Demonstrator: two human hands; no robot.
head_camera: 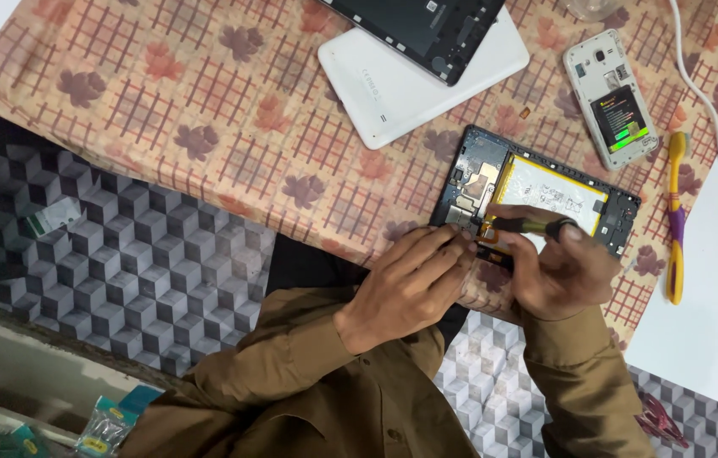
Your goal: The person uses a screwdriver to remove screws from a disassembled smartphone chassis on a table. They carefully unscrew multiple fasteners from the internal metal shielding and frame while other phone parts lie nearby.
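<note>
My right hand (564,270) pinches a screwdriver (531,226), shaft lying level, long axis running left toward my left hand (414,280). Left fingers (452,246) are pressed together on the open tablet's (545,191) near edge, touching the tip end. Tablet lies on the patterned cloth (206,110), just ahead of both hands. Phone (611,97) and yellow tool (675,229) lie to the right, apart.

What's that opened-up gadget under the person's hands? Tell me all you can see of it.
It is an opened tablet with its back cover off, lying flat on the patterned cloth. Its black frame surrounds a large pale battery and dark circuit parts with metal shields. The left hand presses on its near edge, and the right hand holds a dark-handled screwdriver across it.
</note>
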